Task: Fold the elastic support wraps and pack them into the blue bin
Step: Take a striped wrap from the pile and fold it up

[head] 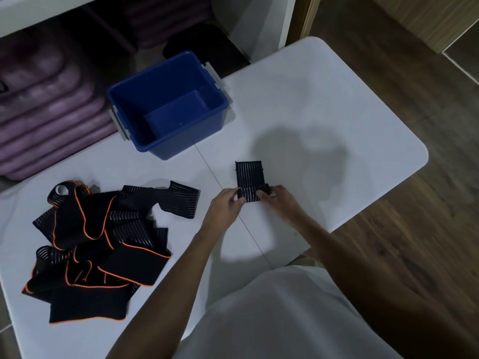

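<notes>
Wrap (250, 180) lies on the white surface (324, 120), long axis running away from the person; left hand (228, 203) and right hand (278, 199) each pinch its rolled near end. Blue bin (166, 104) sits beyond-left, nearer the left hand, apparently empty.

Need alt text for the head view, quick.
Both hands, left hand and right hand, pinch the near end of a striped black wrap on the white table. The blue bin sits empty; a pile of wraps lies left.
</notes>
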